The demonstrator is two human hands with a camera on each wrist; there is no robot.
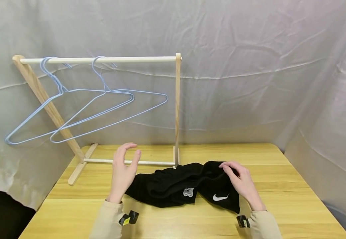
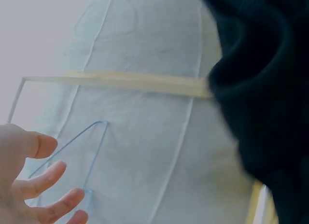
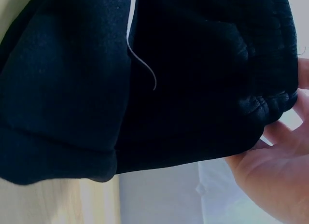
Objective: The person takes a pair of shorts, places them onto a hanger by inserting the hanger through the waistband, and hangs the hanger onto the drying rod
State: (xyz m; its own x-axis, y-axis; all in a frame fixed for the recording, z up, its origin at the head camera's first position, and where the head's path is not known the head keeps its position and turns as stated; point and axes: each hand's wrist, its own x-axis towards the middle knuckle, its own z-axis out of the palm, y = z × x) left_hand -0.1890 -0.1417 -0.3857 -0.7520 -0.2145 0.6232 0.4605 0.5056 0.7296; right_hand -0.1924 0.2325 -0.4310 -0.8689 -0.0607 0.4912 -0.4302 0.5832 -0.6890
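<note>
Black shorts (image 1: 170, 187), as far as their shape tells, lie bunched and folded on the table, with a grey flower-like patch at the middle and a white swoosh toward the right. In the right wrist view the shorts (image 3: 193, 103) show a gathered elastic edge and a thin pale thread. My right hand (image 1: 242, 181) grips them near that edge, some fingers hidden behind the cloth. Beside their left end, my left hand (image 1: 123, 172) is raised with thumb and fingers spread, holding nothing. The left wrist view also shows this hand (image 2: 29, 180) with its fingers apart.
A wooden clothes rack (image 1: 177, 109) stands at the back left, its lower bar (image 1: 152, 163) behind the shorts. Several blue wire hangers (image 1: 105, 90) hang from its top rail (image 1: 143, 59). Grey cloth (image 1: 250, 83) surrounds the wooden table (image 1: 274, 192).
</note>
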